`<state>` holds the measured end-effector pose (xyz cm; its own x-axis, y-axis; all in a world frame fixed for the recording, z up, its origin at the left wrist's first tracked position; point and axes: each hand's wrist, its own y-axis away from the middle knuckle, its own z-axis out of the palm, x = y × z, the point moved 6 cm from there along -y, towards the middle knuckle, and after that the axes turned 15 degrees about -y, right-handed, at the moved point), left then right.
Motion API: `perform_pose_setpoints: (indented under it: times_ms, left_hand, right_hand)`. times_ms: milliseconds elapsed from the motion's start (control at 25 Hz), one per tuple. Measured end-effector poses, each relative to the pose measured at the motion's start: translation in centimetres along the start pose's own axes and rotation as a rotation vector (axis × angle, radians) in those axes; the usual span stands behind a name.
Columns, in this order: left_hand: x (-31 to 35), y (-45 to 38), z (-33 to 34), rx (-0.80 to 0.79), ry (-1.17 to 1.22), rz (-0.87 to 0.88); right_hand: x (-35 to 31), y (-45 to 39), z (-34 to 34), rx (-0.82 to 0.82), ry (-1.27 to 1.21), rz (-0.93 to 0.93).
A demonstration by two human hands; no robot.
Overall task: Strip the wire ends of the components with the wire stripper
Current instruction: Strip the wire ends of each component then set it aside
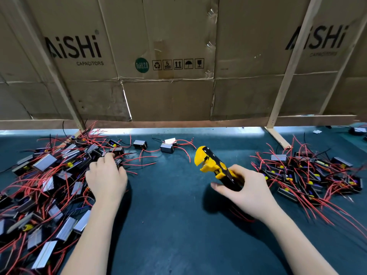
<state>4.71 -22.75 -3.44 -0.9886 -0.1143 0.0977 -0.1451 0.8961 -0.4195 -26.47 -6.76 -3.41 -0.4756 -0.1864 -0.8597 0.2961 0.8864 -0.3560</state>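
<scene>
A big heap of small black components (pixel 45 175) with red and black wires covers the left of the dark mat. My left hand (pixel 107 175) reaches into the heap's right edge, fingers curled round one black component (pixel 118 162). My right hand (pixel 246 189) grips the black handles of the yellow wire stripper (pixel 210 161), whose yellow head points up and left above the mat. A second heap of components (pixel 309 175) lies to the right of that hand.
Three loose components (pixel 166 147) lie at the back centre of the green mat (pixel 168 205). A wall of cardboard boxes (pixel 168 56) on a wooden frame (pixel 278 135) closes off the back.
</scene>
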Motion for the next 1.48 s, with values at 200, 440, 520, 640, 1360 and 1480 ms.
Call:
perform_pose_setpoints:
  times_ms: [200, 440, 520, 640, 1360, 1480]
  left_hand:
    - [0.8, 0.4, 0.3, -0.002, 0.008, 0.073]
    - [0.5, 0.1, 0.6, -0.062, -0.048, 0.068]
    - [1.4, 0.6, 0.3, -0.109, 0.215, 0.087]
    - [5.0, 2.5, 0.2, -0.395, 0.811, 0.181]
    - [9.9, 6.5, -1.0, -0.519, 0.908, 0.591]
    - [10.4, 6.9, -1.4, -0.450, 0.926, 0.591]
  right_hand:
    - [1.7, -0.1, -1.4, 0.132, 0.414, 0.183]
    - [0.7, -0.1, -3.0, 0.354, 0.347, 0.052]
    - [0.8, -0.1, -2.9, 0.366, 0.158, 0.056]
    - [0.8, -0.3, -2.7, 0.344, -0.040, 0.051]
    - [2.4, -0.5, -0.9, 0.046, -0.187, 0.240]
    - [2.6, -0.4, -0.5, 0.036, -0.067, 0.264]
